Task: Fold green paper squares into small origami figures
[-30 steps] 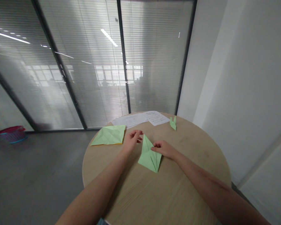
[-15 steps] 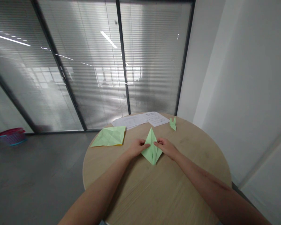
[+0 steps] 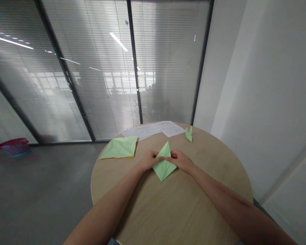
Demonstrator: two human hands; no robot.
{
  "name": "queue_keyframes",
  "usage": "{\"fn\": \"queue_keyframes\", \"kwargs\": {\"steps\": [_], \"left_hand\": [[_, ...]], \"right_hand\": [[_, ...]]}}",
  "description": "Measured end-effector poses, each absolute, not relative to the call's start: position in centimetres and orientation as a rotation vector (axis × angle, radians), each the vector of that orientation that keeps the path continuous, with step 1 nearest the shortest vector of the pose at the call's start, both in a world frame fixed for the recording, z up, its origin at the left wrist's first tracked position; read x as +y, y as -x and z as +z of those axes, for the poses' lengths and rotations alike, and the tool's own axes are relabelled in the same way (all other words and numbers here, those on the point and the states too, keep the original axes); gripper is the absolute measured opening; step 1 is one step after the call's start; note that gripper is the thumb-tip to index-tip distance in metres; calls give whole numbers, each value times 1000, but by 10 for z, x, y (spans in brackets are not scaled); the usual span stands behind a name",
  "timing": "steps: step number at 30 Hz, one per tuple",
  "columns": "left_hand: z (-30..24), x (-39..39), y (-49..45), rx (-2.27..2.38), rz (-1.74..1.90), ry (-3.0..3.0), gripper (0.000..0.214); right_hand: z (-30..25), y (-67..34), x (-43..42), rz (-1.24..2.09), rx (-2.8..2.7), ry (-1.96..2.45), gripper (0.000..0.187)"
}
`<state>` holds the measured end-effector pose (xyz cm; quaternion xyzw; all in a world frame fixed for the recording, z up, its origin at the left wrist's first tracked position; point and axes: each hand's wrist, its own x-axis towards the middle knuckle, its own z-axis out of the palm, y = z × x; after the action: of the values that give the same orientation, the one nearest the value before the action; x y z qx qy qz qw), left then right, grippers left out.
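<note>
Between my two hands is a light green folded paper (image 3: 164,169), diamond-shaped, with a crease down its middle. My left hand (image 3: 151,160) grips its left corner, thumb lying on top and fingers curled behind. On the opposite side my right hand (image 3: 180,160) pinches the right corner in the same way, its thumb close to the left thumb near the centre. The paper's upper tip points away from me and its lower tip points towards me. The fingertips under the paper are hidden.
A stack of light green paper sheets (image 3: 119,147) with a yellow edge lies left on the round wooden table (image 3: 183,207). Printed white sheets (image 3: 172,128) lie at the back. Right of them stands a small green folded paper figure (image 3: 189,134). A red basket (image 3: 14,147) sits on the floor.
The folded paper has turned slightly between my hands, its top tip shifting right and its bottom tip left. The long central slit seen before is now less distinct. Both hands keep their hold.
</note>
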<state>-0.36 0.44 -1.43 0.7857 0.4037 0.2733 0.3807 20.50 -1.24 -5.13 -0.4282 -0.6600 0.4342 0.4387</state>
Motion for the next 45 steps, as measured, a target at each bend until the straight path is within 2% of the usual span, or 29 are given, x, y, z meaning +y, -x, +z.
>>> {"fn": "queue_keyframes", "kwargs": {"steps": [6, 11, 17, 22, 30, 45], "left_hand": [[-13, 1, 0, 1078, 735, -2018, 41], [-11, 2, 0, 1131, 948, -1899, 43], [-3, -2, -3, 1091, 1128, -1707, 42], [-4, -4, -6, 1049, 1148, -1612, 40], [-3, -4, -6, 1037, 1141, -1620, 37], [-10, 7, -1, 996, 1232, -1502, 39]], "right_hand": [[-57, -202, -8, 1068, -1598, 1019, 33], [-50, -200, -13, 1164, -1471, 977, 42], [-45, -200, -21, 1179, -1555, 1056, 37], [-43, -197, -25, 1194, -1610, 1102, 41], [-40, -197, -29, 1083, -1726, 1167, 30], [-40, -199, -27, 1134, -1846, 1050, 23]]}}
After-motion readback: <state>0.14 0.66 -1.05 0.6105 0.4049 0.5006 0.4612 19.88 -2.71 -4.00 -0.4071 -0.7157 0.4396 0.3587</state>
